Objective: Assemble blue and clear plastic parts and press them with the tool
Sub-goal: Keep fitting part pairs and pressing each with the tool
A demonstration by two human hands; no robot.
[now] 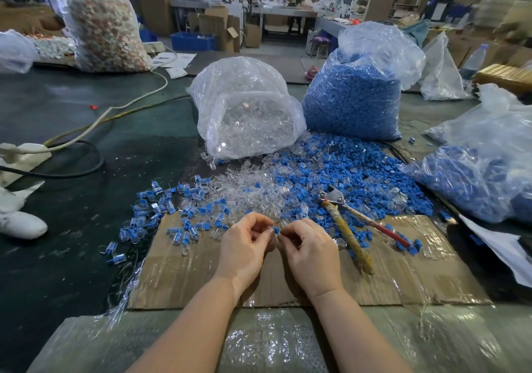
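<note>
My left hand and my right hand meet fingertip to fingertip over the cardboard sheet. The left fingers pinch a clear plastic part. The right fingers pinch a small blue part against it. Just beyond them lies a heap of loose clear parts and loose blue parts. Joined blue-and-clear pieces are scattered to the left. The pressing tool, pliers with taped and red handles, lies on the cardboard to the right of my hands.
A bag of clear parts and a bag of blue parts stand behind the heap. Another bag with blue pieces sits at the right. Cables and a white shoe lie at the left.
</note>
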